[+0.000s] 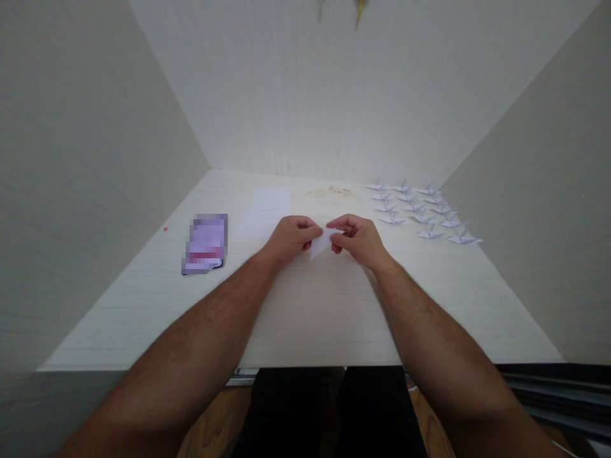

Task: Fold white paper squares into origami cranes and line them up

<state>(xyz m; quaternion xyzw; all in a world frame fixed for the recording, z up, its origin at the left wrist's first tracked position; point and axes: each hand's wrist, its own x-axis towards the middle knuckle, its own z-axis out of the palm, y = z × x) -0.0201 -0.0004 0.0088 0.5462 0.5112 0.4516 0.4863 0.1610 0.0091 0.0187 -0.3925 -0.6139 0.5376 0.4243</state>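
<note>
A small piece of folded white paper (321, 245) is held above the middle of the table, one pointed corner hanging down toward me. My left hand (296, 239) pinches its left side between thumb and fingers. On the other side my right hand (356, 238) grips the paper the same way, thumb and forefinger closed on its edge. The fingertips partly cover the paper, so its exact folds cannot be made out.
Several white paper cranes (414, 207) stand in rows at the back right of the white table (319, 318). White paper sheets (265, 210) lie at the back left, near a pixelated phone-like object (206, 242). Walls (329, 114) close in the back and sides.
</note>
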